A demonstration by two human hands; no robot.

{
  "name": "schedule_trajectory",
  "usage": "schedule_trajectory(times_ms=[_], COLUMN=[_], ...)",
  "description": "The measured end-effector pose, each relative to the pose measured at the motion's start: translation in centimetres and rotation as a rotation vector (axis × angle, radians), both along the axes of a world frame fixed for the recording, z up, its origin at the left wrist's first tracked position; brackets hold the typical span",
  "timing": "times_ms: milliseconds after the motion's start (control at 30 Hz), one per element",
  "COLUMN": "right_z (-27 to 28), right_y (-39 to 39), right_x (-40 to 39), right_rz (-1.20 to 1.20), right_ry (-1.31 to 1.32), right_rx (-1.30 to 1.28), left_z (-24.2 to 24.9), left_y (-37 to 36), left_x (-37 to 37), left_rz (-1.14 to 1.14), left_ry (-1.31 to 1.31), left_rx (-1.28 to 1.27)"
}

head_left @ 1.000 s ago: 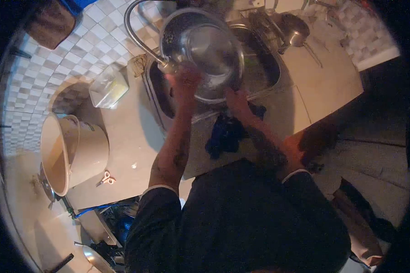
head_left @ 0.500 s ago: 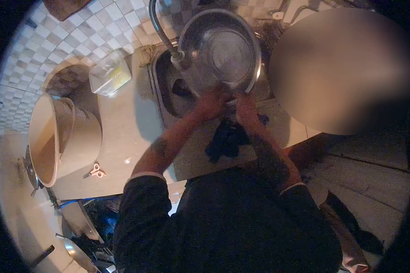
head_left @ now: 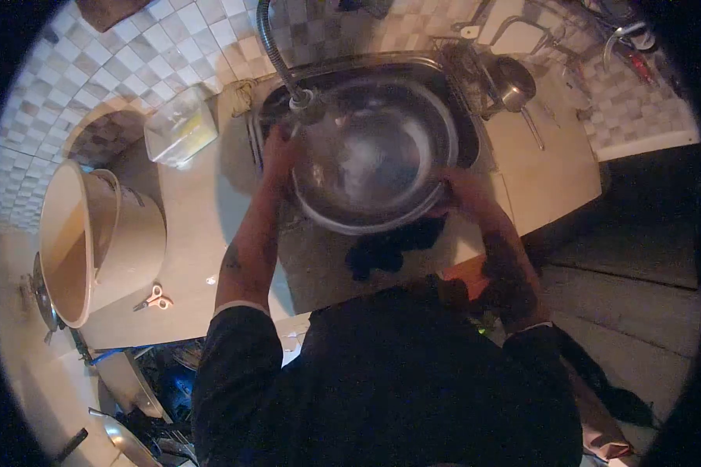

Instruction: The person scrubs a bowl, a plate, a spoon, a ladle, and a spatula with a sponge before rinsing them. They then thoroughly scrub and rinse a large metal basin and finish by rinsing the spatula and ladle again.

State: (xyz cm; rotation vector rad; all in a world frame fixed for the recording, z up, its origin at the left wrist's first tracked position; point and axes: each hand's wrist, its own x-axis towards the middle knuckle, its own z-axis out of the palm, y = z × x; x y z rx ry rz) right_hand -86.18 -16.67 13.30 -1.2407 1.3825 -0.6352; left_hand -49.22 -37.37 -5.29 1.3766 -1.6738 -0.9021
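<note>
A large shiny metal bowl (head_left: pixel 382 163) is held over the sink (head_left: pixel 469 144), with its inside facing up. My left hand (head_left: pixel 282 152) grips its left rim, close to the faucet head; the fingers are partly hidden. On the lower right rim, my right hand (head_left: pixel 461 191) is closed, its fingers partly behind the bowl. The faucet head (head_left: pixel 305 101), on a flexible metal hose (head_left: pixel 273 47), overlaps the bowl's upper left. Below the bowl, a dark crumpled cloth (head_left: pixel 378 255) lies on the counter.
On the left stand a big beige bucket (head_left: pixel 132 233) and a clear container (head_left: pixel 181 128) with something yellow inside. Orange-handled scissors (head_left: pixel 156 298) lie near the counter edge. A small saucepan (head_left: pixel 514 89) sits right of the sink. Pans (head_left: pixel 125 436) are low at left.
The bowl has come nearer and levelled out from its tilt. My hands have parted from the near rim to opposite sides. The large blurred shape at right is gone.
</note>
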Motion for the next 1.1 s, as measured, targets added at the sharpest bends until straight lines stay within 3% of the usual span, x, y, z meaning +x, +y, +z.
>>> schedule_trajectory(times_ms=[100, 167, 233, 300, 367, 433, 567, 767, 800, 900, 967, 1000, 1067, 1100], right_z=[4.7, -3.0, -4.7, -0.3, -6.3, -9.8, -14.4, -16.3, -16.0, -12.8, -4.0, -1.6, 1.1, 0.0], right_y=[-0.9, -3.9, -5.2, -6.2, -8.5, -10.9, -16.0, -21.2, -21.8, -21.8, -18.5, -17.9, -16.8, -18.3], right_x=[1.5, -5.2, -5.9, -1.1, 1.1, 5.3, 13.3, 13.9, 12.8, 9.7, 8.3, 7.6, 6.3, 5.1], right_rz=[-0.419, -0.121, 0.060, 0.128, 0.348, 0.428, 0.439, 0.252, 0.188, -0.091, -0.188, -0.196, -0.199, -0.134], right_ry=[-0.167, 0.156, 0.260, 0.151, 0.403, 0.440, 0.453, 0.516, 0.479, 0.345, 0.197, 0.146, 0.043, 0.128], right_rx=[0.349, -0.100, -0.216, 0.002, -0.306, -0.483, -0.777, -1.085, -1.033, -0.643, -0.422, -0.499, -0.642, -0.648], left_z=[2.7, 9.1, 15.6, 23.0, 27.9, 30.5, 30.6, 27.7, 26.0, 14.3, 12.6, 12.0, 10.9, 10.6], left_y=[2.1, 5.1, 7.5, 10.6, 13.3, 15.0, 17.5, 17.7, 16.9, 12.4, 11.7, 11.5, 10.8, 10.2], left_x=[2.2, 3.4, 4.5, 3.5, 1.6, -0.2, -1.2, 2.3, 3.7, 9.8, 7.6, 6.3, 4.1, 3.2], left_rz=[-0.183, -0.206, -0.182, -0.029, 0.072, 0.112, 0.048, 0.279, 0.349, 0.331, 0.438, 0.486, 0.363, 0.296], left_ry=[0.284, 0.389, 0.482, 0.572, 0.571, 0.478, 0.109, -0.004, -0.035, 0.024, 0.253, 0.368, 0.581, 0.688], left_rx=[0.346, 0.457, 0.581, 0.478, 0.334, 0.148, -0.303, -0.412, -0.410, -0.404, -0.081, 0.088, 0.307, 0.411])
